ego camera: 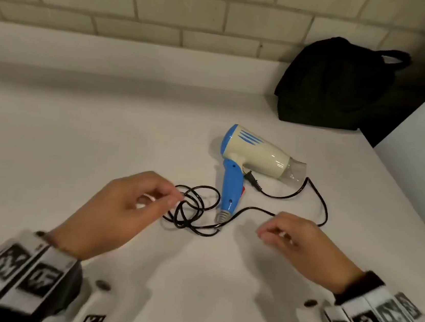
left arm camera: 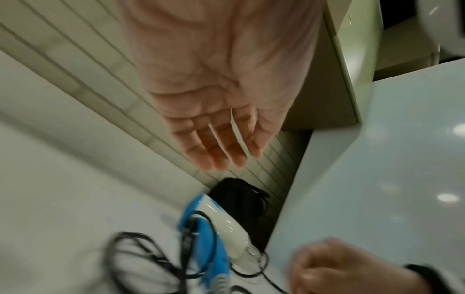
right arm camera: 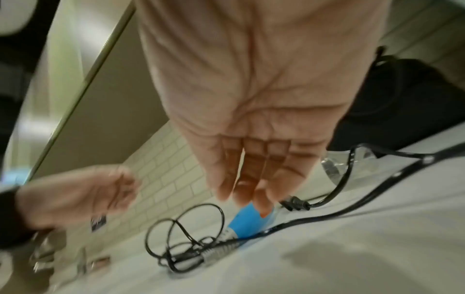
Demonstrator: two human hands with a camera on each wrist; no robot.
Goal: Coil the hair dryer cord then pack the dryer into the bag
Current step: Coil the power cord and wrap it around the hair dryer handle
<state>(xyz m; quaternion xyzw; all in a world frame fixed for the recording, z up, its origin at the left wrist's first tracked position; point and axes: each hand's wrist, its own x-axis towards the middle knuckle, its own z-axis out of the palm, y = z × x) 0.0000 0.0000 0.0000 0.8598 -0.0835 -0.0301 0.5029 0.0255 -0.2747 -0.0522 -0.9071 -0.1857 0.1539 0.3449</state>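
Note:
A cream and blue hair dryer (ego camera: 258,153) lies on its side on the white counter (ego camera: 74,144), nozzle to the right. Its black cord (ego camera: 195,207) lies in loose loops left of the blue handle, then runs right and back to the plug (ego camera: 252,183) beside the handle. My left hand (ego camera: 163,200) hovers at the loops with relaxed fingers that hold nothing; the left wrist view shows the left hand (left arm camera: 221,143) empty. My right hand (ego camera: 267,229) hangs over the straight stretch of cord, also empty (right arm camera: 251,179). A black bag (ego camera: 333,87) stands at the back right.
A tiled wall (ego camera: 145,5) runs behind the counter. A white panel (ego camera: 422,146) closes off the right side, next to the bag. The counter's front edge lies just under my wrists.

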